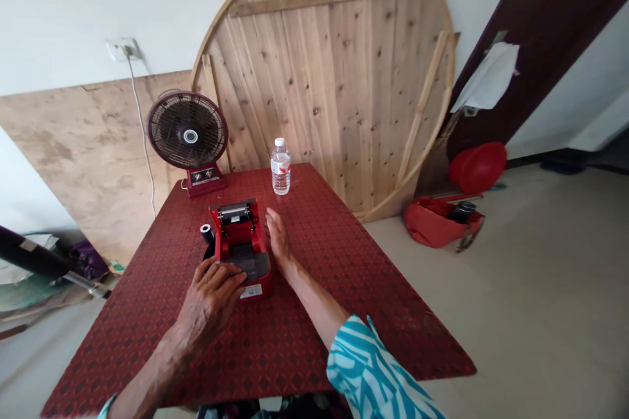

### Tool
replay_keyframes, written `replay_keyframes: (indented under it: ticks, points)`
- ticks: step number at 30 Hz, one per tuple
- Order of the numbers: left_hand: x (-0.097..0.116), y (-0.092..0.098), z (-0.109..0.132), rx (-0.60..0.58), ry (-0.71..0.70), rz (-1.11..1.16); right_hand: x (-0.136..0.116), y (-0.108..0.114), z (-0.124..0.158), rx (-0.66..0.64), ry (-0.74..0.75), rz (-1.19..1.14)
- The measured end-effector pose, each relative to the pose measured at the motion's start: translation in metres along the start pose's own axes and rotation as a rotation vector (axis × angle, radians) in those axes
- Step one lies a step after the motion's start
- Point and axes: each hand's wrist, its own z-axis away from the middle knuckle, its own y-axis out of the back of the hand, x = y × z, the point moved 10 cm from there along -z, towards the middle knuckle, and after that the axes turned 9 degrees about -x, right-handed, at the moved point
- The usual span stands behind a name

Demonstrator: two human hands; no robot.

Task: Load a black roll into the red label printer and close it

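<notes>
A small red machine (240,242) with a grey tray and a roller at its far end sits in the middle of the red patterned table (344,288). My left hand (212,294) rests on the machine's near left corner, fingers spread over it. Flat on the cloth along the machine's right side lies my right hand (278,237), fingers stretched out and holding nothing. A small black roll (207,232) stands just left of the machine.
A clear water bottle (280,167) stands behind the machine. A dark table fan (189,137) on a red base occupies the far left corner, its cord running to a wall socket (122,49). A round wooden board (334,72) leans on the wall. A red bag (437,222) and a red basin (477,167) lie on the floor.
</notes>
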Motion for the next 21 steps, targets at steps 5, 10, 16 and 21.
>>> replay_keyframes:
  ticks: [5, 10, 16, 21]
  points:
    - [0.001, 0.000, 0.004, 0.025, 0.007, -0.014, -0.045, -0.017, -0.029, -0.088, 0.063, 0.060]
    - [0.003, -0.002, 0.008, 0.043, 0.009, -0.032, -0.047, -0.005, 0.006, -0.078, 0.098, 0.103]
    - [-0.006, -0.005, 0.013, 0.026, 0.028, 0.041, -0.009, -0.003, 0.039, -0.093, -0.093, -0.136]
    - [-0.055, -0.007, 0.027, 0.059, 0.236, 0.125, -0.005, -0.007, 0.040, -0.101, -0.097, -0.181]
